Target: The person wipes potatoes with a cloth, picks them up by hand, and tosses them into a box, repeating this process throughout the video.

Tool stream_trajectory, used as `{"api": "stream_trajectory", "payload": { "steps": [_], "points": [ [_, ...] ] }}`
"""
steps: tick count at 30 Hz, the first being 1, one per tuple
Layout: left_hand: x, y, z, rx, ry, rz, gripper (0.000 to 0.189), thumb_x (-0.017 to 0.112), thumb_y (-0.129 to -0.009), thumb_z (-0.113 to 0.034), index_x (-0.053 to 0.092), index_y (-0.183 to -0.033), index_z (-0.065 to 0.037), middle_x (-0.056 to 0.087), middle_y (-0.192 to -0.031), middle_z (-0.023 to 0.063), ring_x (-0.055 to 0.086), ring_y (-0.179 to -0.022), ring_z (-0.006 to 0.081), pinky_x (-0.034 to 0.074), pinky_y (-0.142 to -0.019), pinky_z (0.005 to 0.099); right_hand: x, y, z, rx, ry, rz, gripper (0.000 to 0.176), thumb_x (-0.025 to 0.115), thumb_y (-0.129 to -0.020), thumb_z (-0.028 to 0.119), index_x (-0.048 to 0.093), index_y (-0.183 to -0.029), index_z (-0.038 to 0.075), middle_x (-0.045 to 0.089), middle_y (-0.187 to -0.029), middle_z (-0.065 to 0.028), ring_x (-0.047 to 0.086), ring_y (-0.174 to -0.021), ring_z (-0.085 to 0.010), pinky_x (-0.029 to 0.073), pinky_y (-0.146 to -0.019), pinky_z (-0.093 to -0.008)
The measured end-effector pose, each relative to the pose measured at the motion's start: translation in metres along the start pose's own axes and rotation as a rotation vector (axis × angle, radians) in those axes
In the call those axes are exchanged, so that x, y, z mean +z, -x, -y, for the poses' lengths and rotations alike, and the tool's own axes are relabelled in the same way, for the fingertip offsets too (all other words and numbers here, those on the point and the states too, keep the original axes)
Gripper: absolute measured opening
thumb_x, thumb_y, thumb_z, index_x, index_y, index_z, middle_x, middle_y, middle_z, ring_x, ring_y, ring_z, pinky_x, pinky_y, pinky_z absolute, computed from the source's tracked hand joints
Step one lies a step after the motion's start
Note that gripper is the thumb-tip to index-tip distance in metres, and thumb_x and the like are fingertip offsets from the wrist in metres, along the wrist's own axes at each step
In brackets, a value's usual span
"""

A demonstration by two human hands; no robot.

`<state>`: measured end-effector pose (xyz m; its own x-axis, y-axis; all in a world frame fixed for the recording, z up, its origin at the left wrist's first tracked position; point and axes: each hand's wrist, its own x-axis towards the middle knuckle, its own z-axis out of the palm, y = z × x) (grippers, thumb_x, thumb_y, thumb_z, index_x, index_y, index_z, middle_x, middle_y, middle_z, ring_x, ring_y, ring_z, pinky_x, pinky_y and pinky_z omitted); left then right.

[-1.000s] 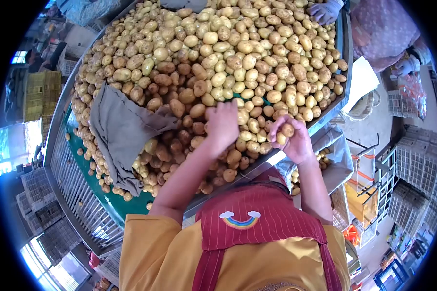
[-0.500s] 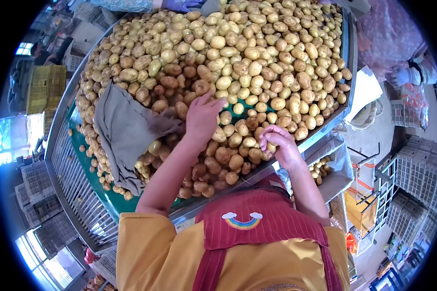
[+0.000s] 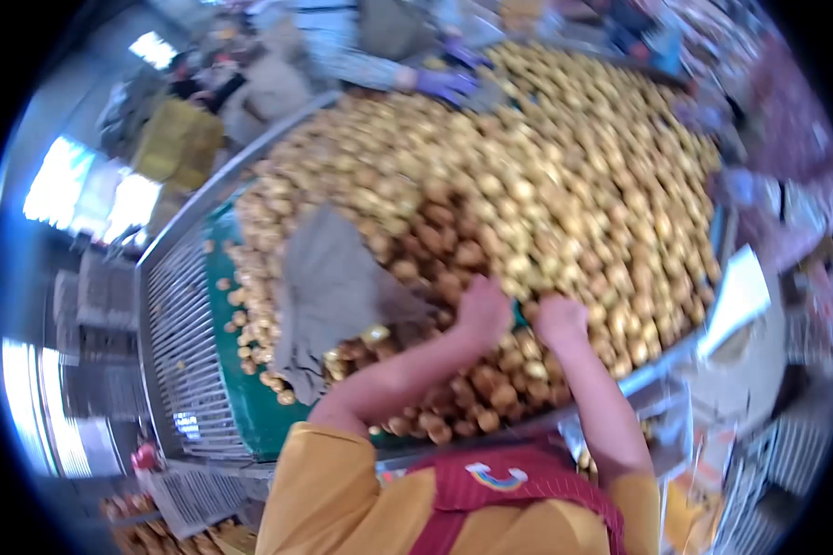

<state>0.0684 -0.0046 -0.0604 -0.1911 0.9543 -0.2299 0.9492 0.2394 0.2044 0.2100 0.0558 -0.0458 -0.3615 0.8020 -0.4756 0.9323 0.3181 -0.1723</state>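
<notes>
A wide heap of potatoes [image 3: 602, 213] covers the sorting table, and both my hands are down among them near its front. My left hand [image 3: 484, 314] is rounded, its fingers curled downward against the potatoes. Just to its right, my right hand [image 3: 561, 321] is also curled into a compact shape. Blur and the backs of the hands hide anything in the fingers. A strip of green surface shows between the hands. Browner potatoes [image 3: 440, 236] lie beyond my left hand, beside a crumpled grey cloth [image 3: 329, 287] spread over the heap.
A metal edge [image 3: 241, 153] borders the table, with a slatted rack [image 3: 187, 351] at left. Across the heap, another person's purple-gloved hand [image 3: 444, 85] rests by the potatoes. A white sheet [image 3: 739, 301] sticks out at right. A yellow crate [image 3: 178, 139] stands back left.
The view has shifted, so the table appears lower and further right. My hands have come closer together, and my right hand has reached further into the heap. The picture is now blurred.
</notes>
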Motion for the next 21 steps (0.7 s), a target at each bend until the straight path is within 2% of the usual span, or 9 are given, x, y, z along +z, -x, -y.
{"api": "stream_trajectory", "payload": {
  "steps": [4,6,7,9,11,12,14,18,21],
  "points": [
    [0.013,-0.002,0.003,0.228,-0.189,-0.048,0.027,0.060,-0.095,-0.024,0.060,-0.112,-0.003,0.057,-0.115,0.0161,0.057,-0.108,0.0355,0.052,-0.088,0.0466,-0.001,-0.010,0.009,-0.049,0.248,0.122,0.027,0.066,-0.087,0.029,0.080,-0.102,0.012,0.077,-0.106,-0.0087,0.074,-0.098,-0.0259,0.058,-0.079,-0.0381],
    [0.008,0.001,-0.011,-0.150,0.564,-0.149,0.029,0.052,-0.093,-0.009,0.062,-0.119,-0.001,0.055,-0.118,0.0215,0.054,-0.113,0.0371,0.045,-0.095,0.0464,0.001,-0.008,0.000,-0.099,0.269,0.129,0.031,0.074,-0.081,0.036,0.080,-0.100,0.011,0.077,-0.098,-0.0085,0.075,-0.093,-0.0258,0.058,-0.078,-0.0374],
    [0.008,-0.002,-0.010,-0.118,0.630,-0.135,0.027,0.048,-0.094,-0.006,0.052,-0.120,0.000,0.054,-0.117,0.0246,0.053,-0.113,0.0439,0.041,-0.100,0.0494,0.004,-0.005,-0.007,-0.136,0.167,0.048,0.032,0.075,-0.079,0.036,0.079,-0.098,0.010,0.077,-0.095,-0.0092,0.074,-0.090,-0.0261,0.058,-0.076,-0.0375],
    [0.047,-0.026,0.005,-0.054,0.567,-0.346,0.021,0.048,-0.093,-0.004,0.053,-0.113,0.000,0.054,-0.115,0.0244,0.054,-0.112,0.0435,0.042,-0.099,0.0486,0.014,0.002,-0.030,-0.204,-0.034,-0.105,0.035,0.077,-0.077,0.038,0.079,-0.095,0.008,0.076,-0.089,-0.0104,0.074,-0.083,-0.0268,0.058,-0.072,-0.0377],
    [0.055,-0.028,0.002,-0.071,0.791,-0.348,0.022,0.046,-0.091,-0.005,0.054,-0.111,0.000,0.056,-0.110,0.0246,0.054,-0.106,0.0413,0.043,-0.098,0.0472,0.057,-0.005,-0.067,-0.276,-0.925,-0.141,0.026,0.071,-0.086,0.026,0.075,-0.101,0.006,0.068,-0.071,0.0014,0.062,-0.062,-0.0149,0.051,-0.058,-0.0315],
    [0.057,-0.034,0.009,0.024,0.447,-0.158,0.022,0.047,-0.090,-0.003,0.054,-0.110,0.001,0.057,-0.105,0.0236,0.054,-0.103,0.0394,0.043,-0.096,0.0458,0.042,0.015,-0.071,-0.114,-1.387,0.134,0.027,0.073,-0.089,0.027,0.074,-0.108,0.007,0.069,-0.080,0.0002,0.064,-0.077,-0.0134,0.054,-0.069,-0.0322],
    [0.064,-0.045,0.019,0.226,0.006,0.018,0.022,0.050,-0.088,-0.003,0.056,-0.109,0.001,0.060,-0.102,0.0221,0.055,-0.101,0.0374,0.044,-0.096,0.0442,0.013,0.058,-0.055,0.156,-1.916,-0.004,0.039,0.070,-0.091,0.029,0.066,-0.123,0.008,0.070,-0.105,-0.0048,0.067,-0.085,-0.0177,0.053,-0.077,-0.0340],
    [0.051,-0.045,0.007,0.039,0.261,-0.276,0.022,0.058,-0.085,-0.009,0.063,-0.105,-0.003,0.066,-0.104,0.0188,0.057,-0.106,0.0362,0.044,-0.097,0.0442,0.028,0.065,-0.089,-0.256,-2.337,0.435,0.051,0.063,-0.092,0.033,0.058,-0.136,0.008,0.067,-0.126,-0.0165,0.069,-0.095,-0.0273,0.054,-0.079,-0.0351],
    [0.012,-0.031,0.004,0.446,-0.435,-0.123,0.009,0.068,-0.080,-0.016,0.072,-0.083,-0.009,0.069,-0.088,0.0083,0.056,-0.104,0.0284,0.040,-0.097,0.0418,0.022,0.077,-0.082,-0.438,-2.520,0.521,0.060,0.057,-0.092,0.036,0.048,-0.145,0.009,0.065,-0.130,-0.0190,0.069,-0.093,-0.0308,0.054,-0.073,-0.0353]
  ]
}}
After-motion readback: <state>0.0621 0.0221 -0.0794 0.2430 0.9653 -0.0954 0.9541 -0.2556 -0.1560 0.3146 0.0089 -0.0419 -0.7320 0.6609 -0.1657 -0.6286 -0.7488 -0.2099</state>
